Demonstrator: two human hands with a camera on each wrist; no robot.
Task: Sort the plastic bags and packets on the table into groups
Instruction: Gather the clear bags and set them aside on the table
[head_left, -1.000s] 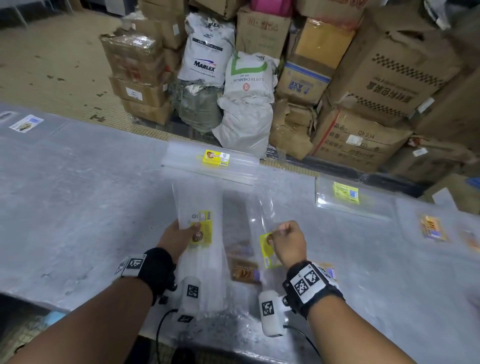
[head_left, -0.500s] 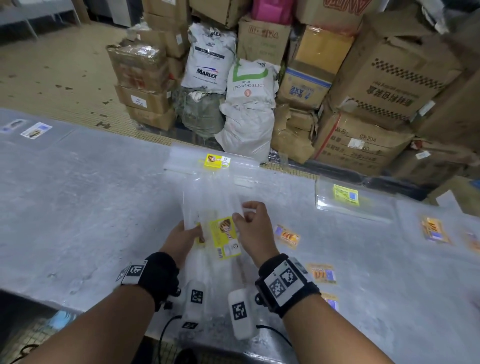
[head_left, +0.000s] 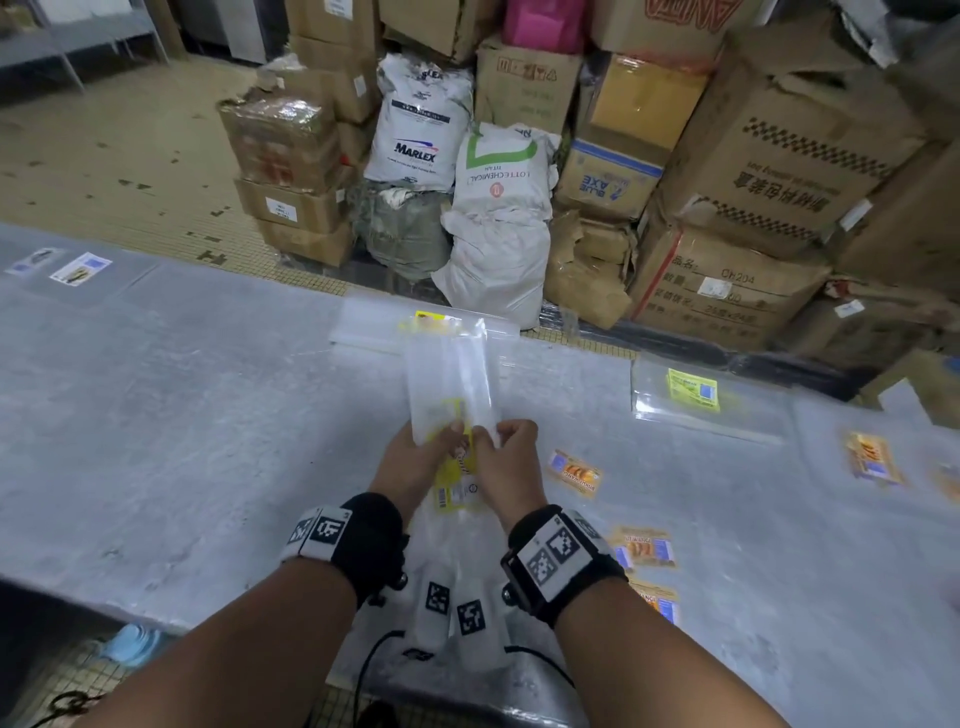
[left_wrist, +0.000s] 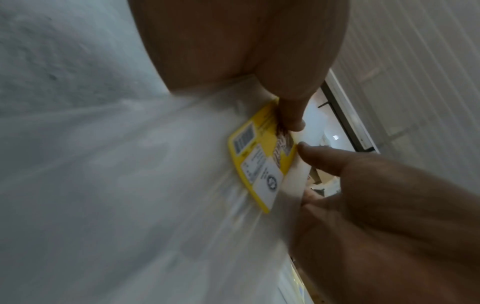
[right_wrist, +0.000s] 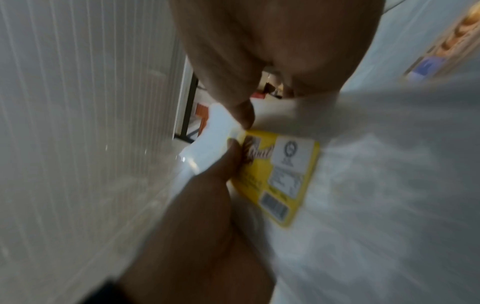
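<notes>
Both hands hold a stack of long clear plastic bags (head_left: 451, 374) with a yellow label (head_left: 460, 486) over the middle of the grey table (head_left: 171, 415). My left hand (head_left: 415, 460) pinches the stack's left side, thumb on the yellow label (left_wrist: 262, 160). My right hand (head_left: 506, 462) pinches its right edge beside the same label (right_wrist: 280, 174). A flat clear packet with a yellow label (head_left: 431, 319) lies behind the stack at the table's far edge. Another clear bag with a yellow-green label (head_left: 693, 389) lies to the right. Orange-labelled bags (head_left: 574, 473) lie right of my hands.
Further orange-labelled packets (head_left: 872, 457) sit at the far right, and blue-and-white labelled ones (head_left: 80, 267) at the far left. Beyond the table stand stacked cardboard boxes (head_left: 779, 156) and white sacks (head_left: 498, 223) on a tiled floor.
A second ago each hand held a separate yellow-labelled bag. The right hand carried its bag left onto the other, and both hands now hold the two together, lifted forward.
</notes>
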